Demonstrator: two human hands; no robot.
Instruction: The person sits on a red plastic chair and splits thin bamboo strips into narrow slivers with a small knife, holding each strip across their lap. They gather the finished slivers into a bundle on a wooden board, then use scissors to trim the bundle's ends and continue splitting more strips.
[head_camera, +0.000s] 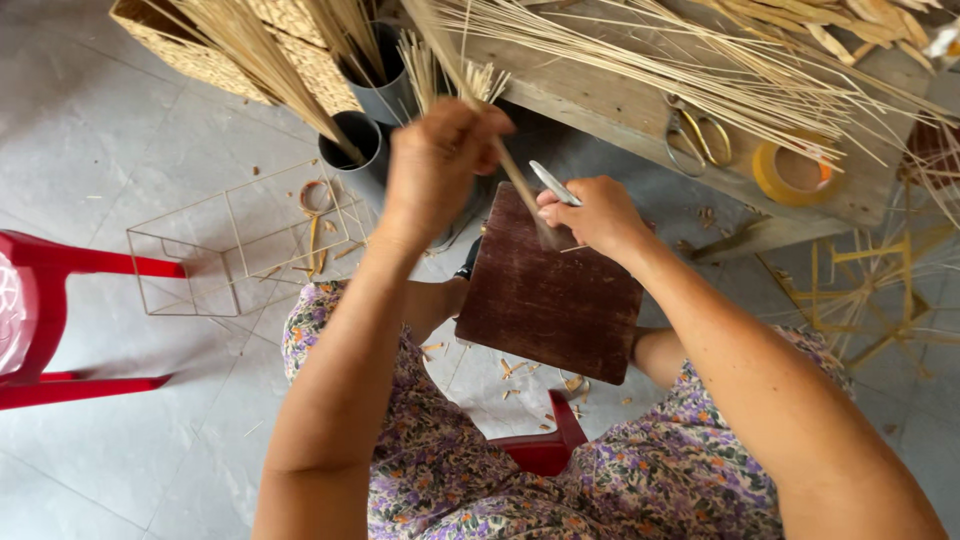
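Note:
My left hand (435, 165) grips a thin bamboo stick (515, 180) that slants down to a dark brown wooden board (550, 300) resting on my knees. Against the stick's lower end, my right hand (598, 215) holds a small knife with a silver blade (553, 183) pointing up and left. Pale shavings (520, 372) lie on the floor below the board.
A low wooden table (620, 105) at the top carries long bamboo strips, scissors (695, 135) and a yellow tape roll (795, 172). Grey tubes (365, 140) hold straw bundles by a woven basket (200, 50). A wire frame (240, 250) and a red stool (50, 320) stand left.

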